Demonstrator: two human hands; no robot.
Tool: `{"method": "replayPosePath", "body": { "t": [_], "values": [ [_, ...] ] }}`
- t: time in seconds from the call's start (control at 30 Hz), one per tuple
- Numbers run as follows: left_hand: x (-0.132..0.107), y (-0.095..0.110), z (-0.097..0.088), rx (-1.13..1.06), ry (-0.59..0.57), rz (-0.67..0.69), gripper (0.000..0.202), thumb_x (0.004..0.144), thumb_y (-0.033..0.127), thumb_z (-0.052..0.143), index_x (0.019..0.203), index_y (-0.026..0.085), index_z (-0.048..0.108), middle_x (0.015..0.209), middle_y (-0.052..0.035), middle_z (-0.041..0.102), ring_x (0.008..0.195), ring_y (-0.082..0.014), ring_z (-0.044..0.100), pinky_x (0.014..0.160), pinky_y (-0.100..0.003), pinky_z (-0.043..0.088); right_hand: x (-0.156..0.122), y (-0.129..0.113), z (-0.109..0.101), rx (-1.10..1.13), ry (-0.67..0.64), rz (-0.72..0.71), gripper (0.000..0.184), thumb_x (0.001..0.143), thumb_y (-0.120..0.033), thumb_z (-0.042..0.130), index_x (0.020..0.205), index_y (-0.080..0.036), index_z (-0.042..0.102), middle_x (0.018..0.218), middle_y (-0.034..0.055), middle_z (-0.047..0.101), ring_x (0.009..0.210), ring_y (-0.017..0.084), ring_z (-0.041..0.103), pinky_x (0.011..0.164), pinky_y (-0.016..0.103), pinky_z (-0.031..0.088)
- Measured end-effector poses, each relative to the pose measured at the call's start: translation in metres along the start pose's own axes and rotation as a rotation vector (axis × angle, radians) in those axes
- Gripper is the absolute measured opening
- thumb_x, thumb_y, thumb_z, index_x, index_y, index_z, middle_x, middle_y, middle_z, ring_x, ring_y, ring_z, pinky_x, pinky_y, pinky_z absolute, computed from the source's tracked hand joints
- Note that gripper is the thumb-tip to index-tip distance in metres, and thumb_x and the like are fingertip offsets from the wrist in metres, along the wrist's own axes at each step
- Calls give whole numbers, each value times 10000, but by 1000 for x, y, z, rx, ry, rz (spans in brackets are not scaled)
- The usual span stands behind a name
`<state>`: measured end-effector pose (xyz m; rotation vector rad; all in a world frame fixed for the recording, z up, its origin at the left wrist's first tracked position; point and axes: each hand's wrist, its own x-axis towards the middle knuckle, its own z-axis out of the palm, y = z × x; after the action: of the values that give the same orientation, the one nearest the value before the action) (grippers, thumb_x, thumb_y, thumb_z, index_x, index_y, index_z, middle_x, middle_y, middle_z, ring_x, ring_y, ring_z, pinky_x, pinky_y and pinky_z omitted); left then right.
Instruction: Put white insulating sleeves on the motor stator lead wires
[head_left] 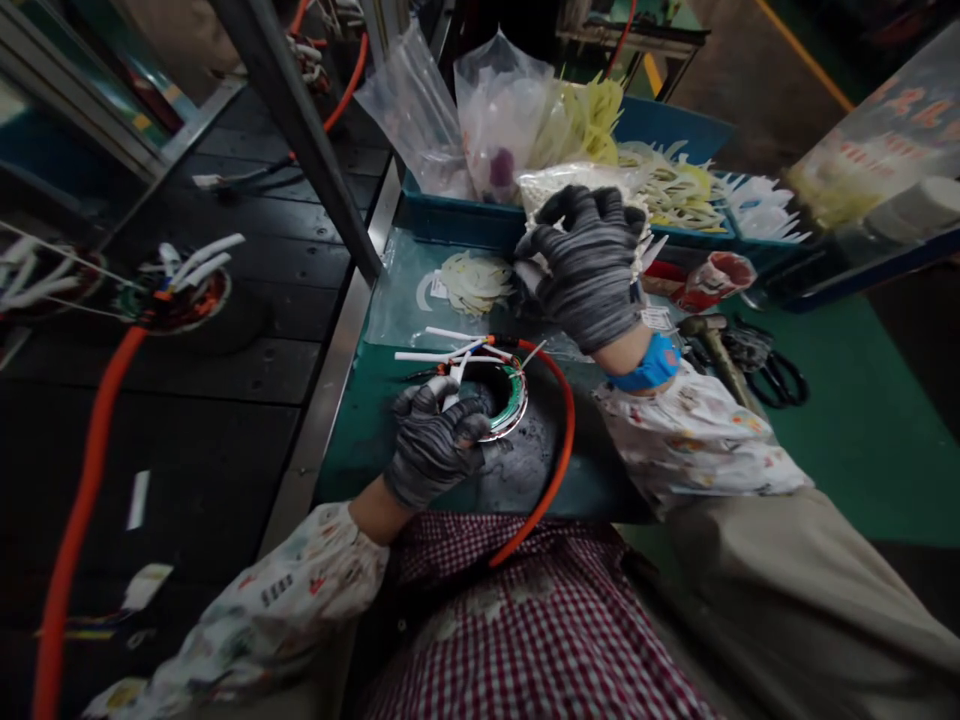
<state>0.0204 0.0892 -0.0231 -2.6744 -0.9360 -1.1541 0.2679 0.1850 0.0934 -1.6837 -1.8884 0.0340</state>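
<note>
My left hand (433, 440), in a grey striped glove, grips the near left rim of a ring-shaped motor stator (516, 408) on the green bench. Green insulation lines the ring, and white sleeved leads stick out at its top left. An orange cable (566, 430) curves from it down to my lap. Further back, my right hand (589, 265), gloved alike, is curled at the front of a clear bag of small white pieces (551, 182). Its fingertips are partly hidden, so what they hold, if anything, does not show. Beside it lies a pile of pale curved strips (474, 282).
Blue bins (465, 218) with bags and yellowish strips line the back. To the right lie a hammer (712, 345), black-handled scissors (780, 378) and a red roll (716, 280). A metal post (300, 130) rises at left, beside a dark conveyor with another cabled stator (187, 300).
</note>
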Motion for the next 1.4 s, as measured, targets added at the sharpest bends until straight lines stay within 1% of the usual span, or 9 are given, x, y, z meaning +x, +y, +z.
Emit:
{"method": "replayPosePath", "body": {
  "t": [0.1, 0.23, 0.37, 0.6, 0.73, 0.83, 0.93, 1.2, 1.4],
  "values": [
    [-1, -1, 0, 49, -28, -2, 122, 893, 333, 824, 914, 288, 713, 956, 27, 813, 1179, -288, 667, 1112, -458, 373, -31, -2, -21, 253, 112, -96, 120, 974, -325, 819, 986, -222, 760, 1074, 87, 834, 1035, 274, 789, 1007, 503, 639],
    [-2, 1, 0, 72, -53, -1, 121, 921, 326, 793, 888, 282, 685, 975, 22, 817, 1202, -283, 664, 1154, -474, 389, -86, -13, -63, 733, 480, -14, 193, 1042, -419, 786, 979, -266, 687, 931, 10, 819, 687, 172, 760, 616, 327, 642],
    [2, 3, -1, 94, -23, 2, 187, 896, 412, 822, 852, 292, 685, 942, 37, 816, 1162, -286, 667, 1213, -495, 339, -138, -18, -72, 634, 94, 137, 147, 1025, -405, 796, 1017, -286, 711, 874, -8, 779, 715, 201, 778, 556, 320, 631],
    [7, 3, -5, -21, 25, -1, 244, 839, 412, 871, 918, 294, 672, 917, 44, 796, 1175, -279, 651, 1231, -477, 331, -189, -28, -30, 656, 364, 223, 125, 1016, -327, 805, 974, -269, 704, 828, -16, 829, 652, 192, 805, 534, 285, 645],
    [9, 7, -7, -19, 54, -21, 234, 894, 473, 810, 929, 295, 662, 834, 28, 757, 1178, -279, 648, 1229, -480, 350, -211, -42, -39, 878, 255, 241, 121, 986, -303, 825, 921, -305, 724, 847, -7, 867, 655, 231, 829, 535, 337, 687],
    [10, 7, -8, -23, 37, -23, 254, 890, 509, 801, 946, 299, 670, 851, 20, 759, 1182, -283, 655, 1232, -501, 358, -226, -43, -40, 929, 3, 212, 98, 1046, -379, 732, 1011, -309, 790, 951, 29, 883, 704, 233, 831, 564, 352, 690],
    [9, 5, -9, -31, 20, -8, 276, 886, 528, 797, 962, 290, 679, 940, 16, 794, 1184, -288, 661, 1226, -519, 351, -224, -34, -23, 832, -215, 169, 211, 1027, -433, 737, 1144, -281, 825, 902, 16, 866, 674, 200, 797, 586, 316, 672],
    [3, -3, -11, -118, -92, -19, 218, 854, 453, 824, 1004, 313, 748, 1072, -10, 828, 1245, -337, 653, 1198, -585, 380, -152, -25, 20, 414, -200, 55, 256, 1010, -422, 747, 1168, -245, 841, 1040, 76, 885, 940, 269, 832, 861, 393, 668],
    [6, -3, -12, -83, -75, 17, 203, 862, 443, 842, 965, 303, 737, 1063, 11, 819, 1216, -323, 656, 1137, -554, 432, -129, -32, 14, 817, -286, 172, 196, 1026, -342, 689, 993, -220, 839, 933, 30, 863, 840, 203, 800, 815, 337, 668]
  ]
}}
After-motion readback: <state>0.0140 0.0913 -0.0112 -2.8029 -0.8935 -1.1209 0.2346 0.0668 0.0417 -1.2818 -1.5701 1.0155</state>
